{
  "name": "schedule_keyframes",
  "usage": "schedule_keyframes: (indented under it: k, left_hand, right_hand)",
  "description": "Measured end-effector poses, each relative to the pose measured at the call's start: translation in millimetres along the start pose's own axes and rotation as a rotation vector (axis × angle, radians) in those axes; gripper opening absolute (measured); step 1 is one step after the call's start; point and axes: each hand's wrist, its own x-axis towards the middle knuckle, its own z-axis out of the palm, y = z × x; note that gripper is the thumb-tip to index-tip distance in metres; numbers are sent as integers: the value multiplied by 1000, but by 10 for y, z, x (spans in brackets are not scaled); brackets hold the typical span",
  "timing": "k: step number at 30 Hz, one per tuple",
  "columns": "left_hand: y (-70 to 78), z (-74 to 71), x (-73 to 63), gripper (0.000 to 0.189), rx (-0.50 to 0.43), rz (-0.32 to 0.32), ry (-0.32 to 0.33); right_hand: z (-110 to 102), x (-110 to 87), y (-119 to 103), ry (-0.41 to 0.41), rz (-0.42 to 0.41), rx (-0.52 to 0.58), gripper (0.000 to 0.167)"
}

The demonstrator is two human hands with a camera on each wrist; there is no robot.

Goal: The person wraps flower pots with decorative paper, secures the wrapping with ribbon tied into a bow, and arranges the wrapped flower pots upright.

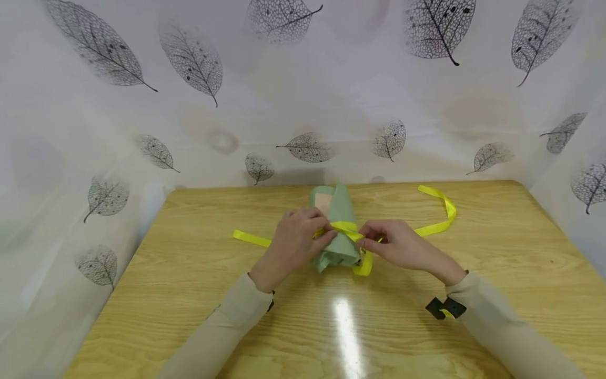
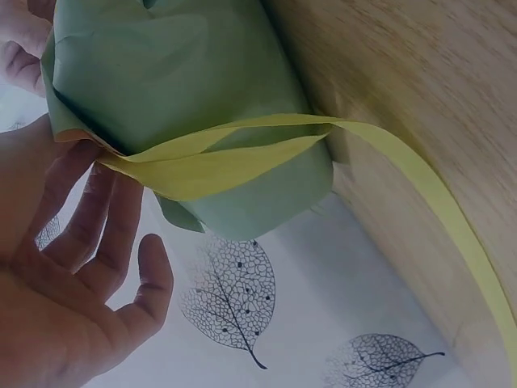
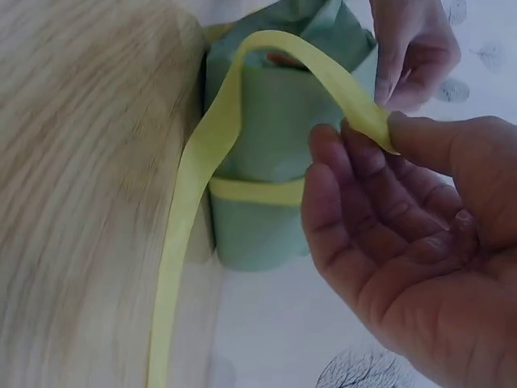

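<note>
A bundle in green wrapping paper (image 1: 342,206) lies on the table, a pale patch showing at its far left. A yellow ribbon (image 1: 345,227) runs across and around it. My left hand (image 1: 295,234) is at the bundle's left and top, pinching the ribbon where it crosses the paper; in the left wrist view its other fingers (image 2: 109,242) hang loosely curled. At the bundle's right, my right hand (image 1: 397,243) pinches a ribbon part between thumb and fingers, plain in the right wrist view (image 3: 376,133). A ribbon loop hangs near the bundle's front right corner.
One ribbon tail (image 1: 251,238) extends left over the wooden table (image 1: 189,316); another tail (image 1: 450,213) curves on the right toward the back edge. Behind the table hangs a white cloth (image 1: 331,95) printed with dark leaves.
</note>
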Motion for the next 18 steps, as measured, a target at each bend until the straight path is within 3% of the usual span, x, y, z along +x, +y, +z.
schedule_keyframes:
  k: [6,12,18]
  left_hand:
    - [5,-10,2,13,-26,-6,-12]
    - [13,-28,16,19,-73,-25,-40]
    - [14,-50,4,24,-93,-54,-76]
  right_hand:
    - [-85,0,150,30,95,118,15]
    - [-48,17,255,-10,51,220,18]
    - [22,68,259,-40,26,221,19]
